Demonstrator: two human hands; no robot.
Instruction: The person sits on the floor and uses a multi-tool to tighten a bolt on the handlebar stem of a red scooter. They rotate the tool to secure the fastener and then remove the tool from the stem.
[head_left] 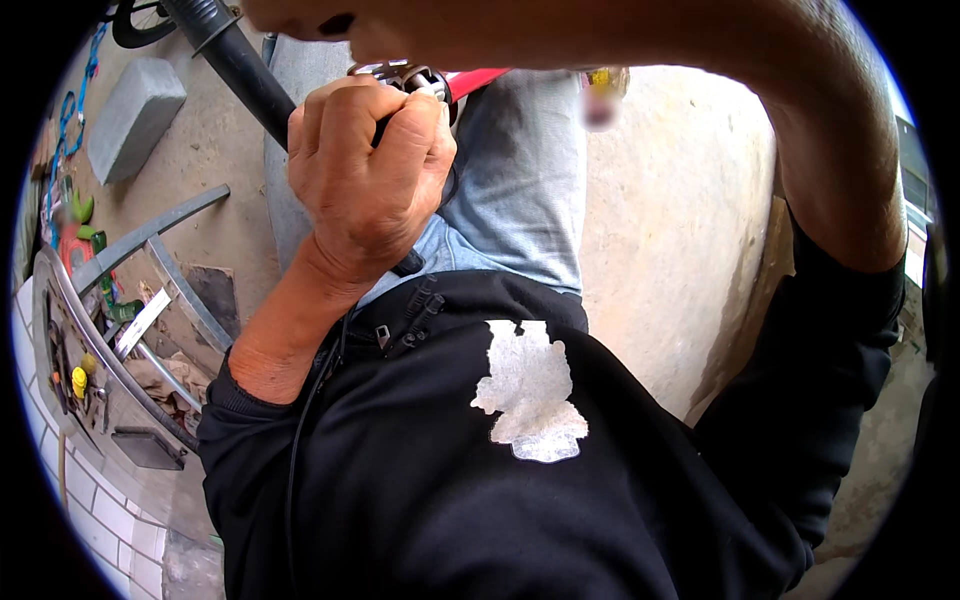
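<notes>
My left hand (370,175) is closed in a fist over my lap, and what its curled fingers hold is hidden. Just past its knuckles are a silver metal part (430,86) and a red tube (475,82). A thick black tube (235,60) with a raised collar slants in from the upper left and passes behind the hand. My right forearm crosses the top from the right. Of my right hand (295,18), only a part shows at the upper edge; its fingers are out of the picture.
At the left lie a grey block (137,118), a curved metal frame (150,235) and a blue rope (68,120). A round tray (45,300) there holds several small tools and yellow pieces. Part of a wheel (140,25) shows at the upper left. Concrete floor (680,210) spreads to the right.
</notes>
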